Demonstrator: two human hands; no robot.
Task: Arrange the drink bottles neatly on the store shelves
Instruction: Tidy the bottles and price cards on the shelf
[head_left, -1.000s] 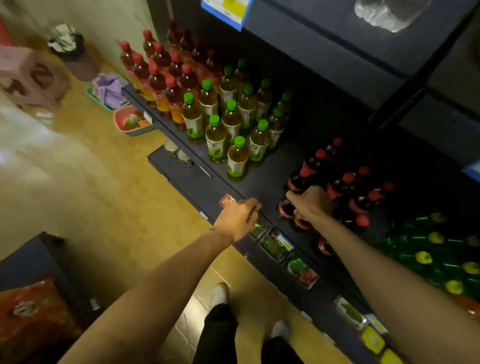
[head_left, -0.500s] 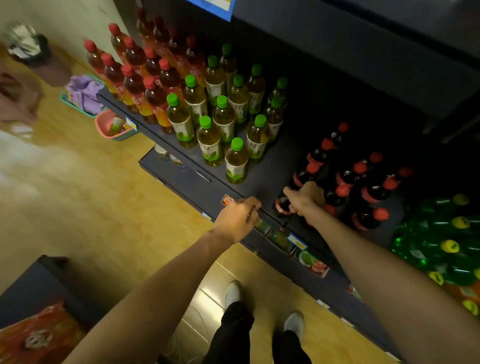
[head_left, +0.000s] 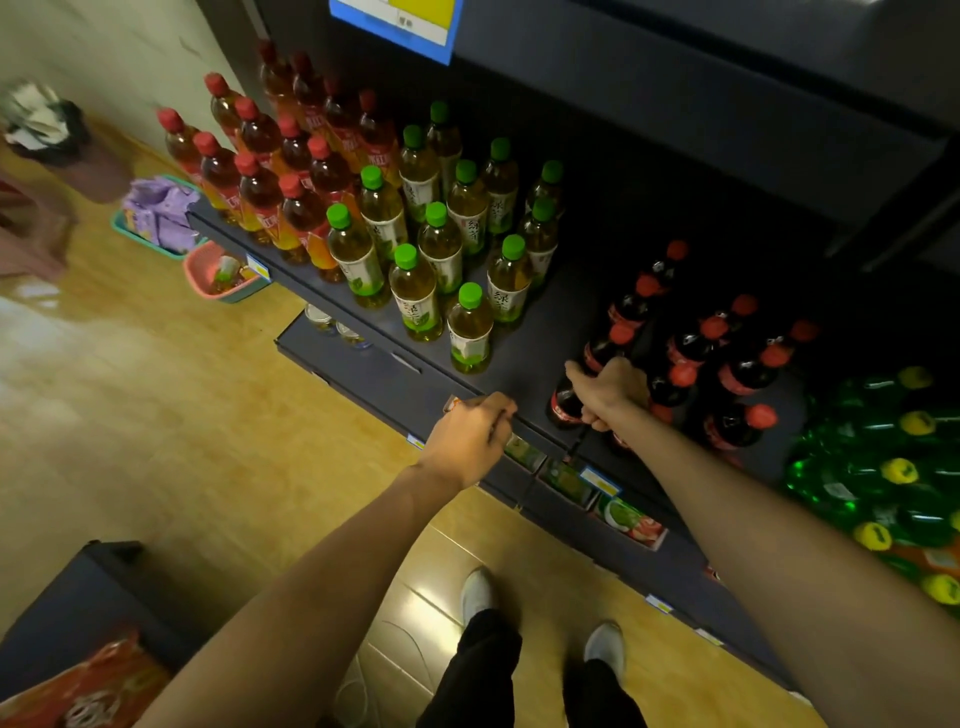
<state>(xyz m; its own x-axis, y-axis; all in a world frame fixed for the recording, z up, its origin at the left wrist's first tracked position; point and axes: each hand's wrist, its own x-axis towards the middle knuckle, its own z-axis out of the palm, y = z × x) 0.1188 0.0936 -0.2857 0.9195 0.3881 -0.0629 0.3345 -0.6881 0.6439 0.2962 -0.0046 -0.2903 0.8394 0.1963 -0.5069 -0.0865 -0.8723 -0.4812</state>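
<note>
Head view: right hand (head_left: 609, 391) was wrapped round the upper part of a dark cola bottle (head_left: 567, 402) at the front edge of the shelf (head_left: 524, 358), fingers curled over neck and shoulder, cap hidden under the palm. The bottle stood at the left front corner of the red-capped cola group (head_left: 727, 358), with a bare strip of shelf between it and the green tea bottles (head_left: 441, 244).

Left hand (head_left: 475, 441) sat at the shelf lip, fingers curled at the price-tag rail (head_left: 524, 452); couldn't tell whether that grip was clamped on the rail or just resting there.

Handling, my read: full PET bottle, moderately heavy, stiff while sealed, smooth label probably a bit slick. Tall and narrow, so a top hold makes it tip or swing. Better grip is round the body at or just under the shoulder; slide it on its base rather than lifting. Neighbours stand close, so a knock could topple several.
</note>
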